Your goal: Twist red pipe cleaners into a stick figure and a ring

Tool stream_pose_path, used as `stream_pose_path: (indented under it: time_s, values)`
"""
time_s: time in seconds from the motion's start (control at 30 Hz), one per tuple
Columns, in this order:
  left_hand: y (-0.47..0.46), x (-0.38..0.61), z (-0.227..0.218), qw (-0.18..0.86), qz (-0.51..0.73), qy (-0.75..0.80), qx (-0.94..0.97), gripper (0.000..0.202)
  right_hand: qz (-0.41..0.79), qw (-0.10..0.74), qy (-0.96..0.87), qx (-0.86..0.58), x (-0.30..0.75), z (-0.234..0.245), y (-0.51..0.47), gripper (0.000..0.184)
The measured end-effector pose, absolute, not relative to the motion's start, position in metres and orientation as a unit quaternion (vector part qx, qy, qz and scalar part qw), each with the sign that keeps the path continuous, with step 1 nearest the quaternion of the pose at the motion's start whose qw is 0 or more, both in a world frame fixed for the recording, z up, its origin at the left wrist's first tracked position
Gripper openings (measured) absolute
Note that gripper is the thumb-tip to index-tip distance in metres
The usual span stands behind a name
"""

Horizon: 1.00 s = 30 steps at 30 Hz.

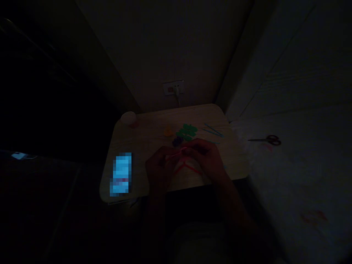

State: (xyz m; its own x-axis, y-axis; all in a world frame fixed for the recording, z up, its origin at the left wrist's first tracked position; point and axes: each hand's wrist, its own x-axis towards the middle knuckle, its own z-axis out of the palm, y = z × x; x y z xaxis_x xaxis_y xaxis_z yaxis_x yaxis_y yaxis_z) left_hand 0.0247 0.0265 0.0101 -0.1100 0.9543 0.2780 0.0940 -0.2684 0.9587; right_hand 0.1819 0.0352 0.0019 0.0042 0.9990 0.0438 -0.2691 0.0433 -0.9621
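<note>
The room is very dark. Above the table's front half, my left hand [161, 165] and my right hand [209, 157] meet, fingers pinched on a thin pink-red strip [182, 149] that looks like a pipe cleaner. More red strips [194, 168] spread in a V below the fingers; whether they join the held piece, I cannot tell. Just beyond my hands are a dark purple-blue cluster [177, 141], green leaf-like shapes [188, 131] and a small orange-yellow piece [168, 131]. Thin blue strips [213, 129] lie on the right, partly one beside another.
A lit phone [121, 174] lies at the left of the small wooden table [148, 128]. A pale cup [128, 118] stands at its back left corner. Scissors [268, 140] rest on the light surface to the right. A wall socket [173, 88] holds a plug behind the table.
</note>
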Motion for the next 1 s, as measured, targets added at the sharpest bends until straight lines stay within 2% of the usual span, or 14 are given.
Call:
stream_pose_path:
  time_s: [0.2, 0.37, 0.47, 0.53, 0.83, 1.0]
  values:
    - [0.027, 0.024, 0.010, 0.369, 0.578, 0.484, 0.544, 0.008, 0.515, 0.576, -0.476, -0.420, 0.182, 0.004, 0.033, 0.007]
    - [0.028, 0.021, 0.010, 0.382, 0.559, 0.487, 0.552, 0.024, 0.481, 0.568, -0.536, -0.398, 0.182, 0.003, 0.033, 0.003]
    - [0.030, 0.019, 0.008, 0.358, 0.555, 0.481, 0.576, 0.010, 0.468, 0.566, -0.564, -0.377, 0.185, 0.002, 0.033, 0.009]
    - [0.031, 0.018, 0.007, 0.341, 0.567, 0.470, 0.584, 0.008, 0.465, 0.561, -0.579, -0.367, 0.187, 0.001, 0.034, 0.011]
    - [0.032, 0.022, 0.002, 0.377, 0.585, 0.475, 0.539, 0.015, 0.480, 0.545, -0.589, -0.355, 0.186, 0.001, 0.035, 0.013]
    - [0.031, 0.027, 0.004, 0.405, 0.557, 0.508, 0.517, 0.017, 0.559, 0.544, -0.491, -0.388, 0.181, -0.001, 0.038, 0.013]
